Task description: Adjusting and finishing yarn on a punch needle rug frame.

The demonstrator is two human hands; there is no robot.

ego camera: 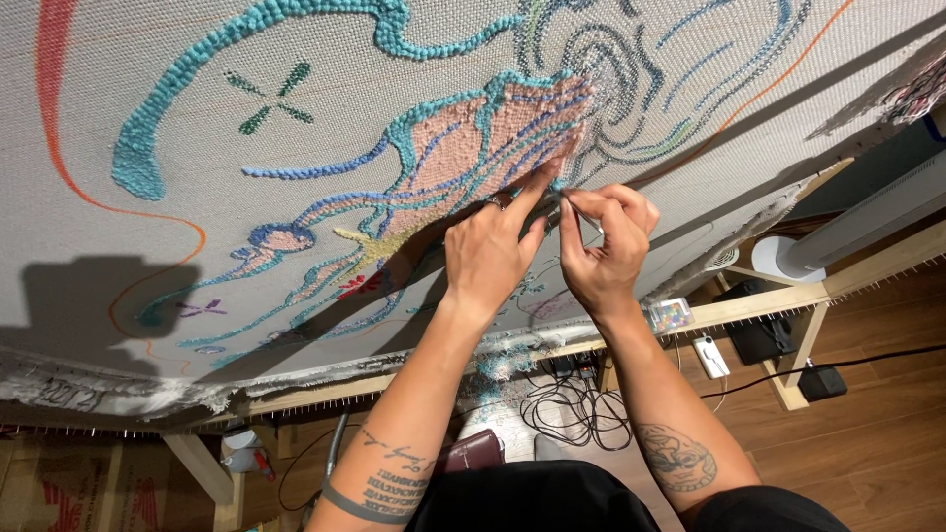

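A large pale cloth (296,266) is stretched on a wooden frame (749,307) and carries a tufted yarn design in teal, pink and blue. My left hand (490,251) lies flat on the cloth, its index finger pointing up at the edge of the pink tufted patch (483,138). My right hand (603,241) is beside it, fingers pinched on a small thin metal tool (581,219) whose tip meets the cloth by the left fingertip. A ring sits on one left finger.
Below the frame lie tangled black cables (572,404), a small clear box of coloured bits (670,315), a white device (711,357) and a black adapter (820,382) on the wooden floor. A white fan base (783,258) stands at the right. Cardboard (59,488) sits lower left.
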